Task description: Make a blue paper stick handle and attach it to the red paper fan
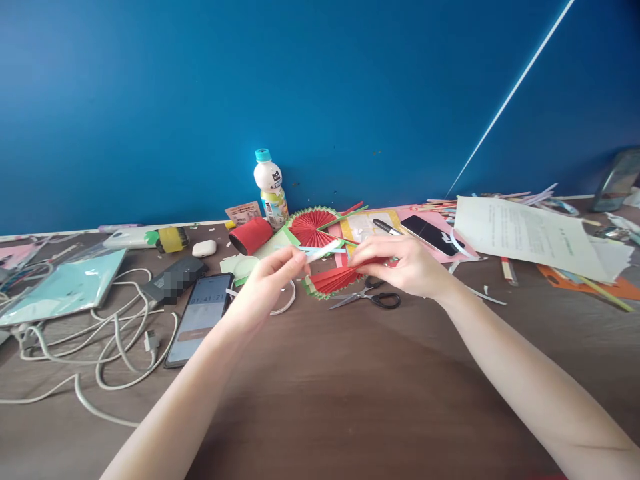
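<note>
My left hand (273, 280) is closed, thumb and forefinger pinching a narrow white strip (324, 251) that points up to the right. Opposite it, my right hand (400, 260) has its fingers pinched on the edge of a red pleated paper fan (330, 283) with a green rim. Behind the hands lies a second, rounder red pleated paper fan (311, 227), also green-edged, with thin coloured strips across it. Black-handled scissors (367, 297) lie just below my right hand. Part of the nearer fan is hidden by my fingers.
At the back stand a drink bottle (270, 190) and a red cylinder (251, 235) on its side. Left are a phone (200, 313), tangled cables (115, 333) and an earbud case (204, 249). Right are a black phone (431, 235), a marker (387, 227) and printed sheets (530, 233).
</note>
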Demonstrator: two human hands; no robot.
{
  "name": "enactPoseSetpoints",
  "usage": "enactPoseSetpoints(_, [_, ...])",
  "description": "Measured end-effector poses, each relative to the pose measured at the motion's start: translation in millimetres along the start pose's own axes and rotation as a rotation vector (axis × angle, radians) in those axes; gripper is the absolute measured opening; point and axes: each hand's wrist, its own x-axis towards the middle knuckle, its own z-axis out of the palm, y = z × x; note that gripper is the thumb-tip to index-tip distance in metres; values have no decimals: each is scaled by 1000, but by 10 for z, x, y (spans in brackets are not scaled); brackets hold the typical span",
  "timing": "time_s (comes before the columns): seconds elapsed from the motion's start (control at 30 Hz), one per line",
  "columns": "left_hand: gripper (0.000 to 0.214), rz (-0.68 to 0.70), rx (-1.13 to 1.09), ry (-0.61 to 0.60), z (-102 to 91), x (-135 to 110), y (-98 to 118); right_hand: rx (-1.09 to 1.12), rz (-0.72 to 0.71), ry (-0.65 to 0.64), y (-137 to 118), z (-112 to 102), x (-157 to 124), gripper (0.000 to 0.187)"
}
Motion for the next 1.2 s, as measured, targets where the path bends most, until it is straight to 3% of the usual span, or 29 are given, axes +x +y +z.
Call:
enactPoseSetpoints(0.23, [25,-35,107,-178,123,-25,-2,37,-47,22,-79,68,-2,10])
enactPoseSetpoints(0.47, [25,-101,50,-175,124,-32,-4,19,126,111,-130,59,-37,12])
enactPoseSetpoints(1.2, [23,-100,79,-172,127,-34,-12,17,63,67,-153,46,-20,8])
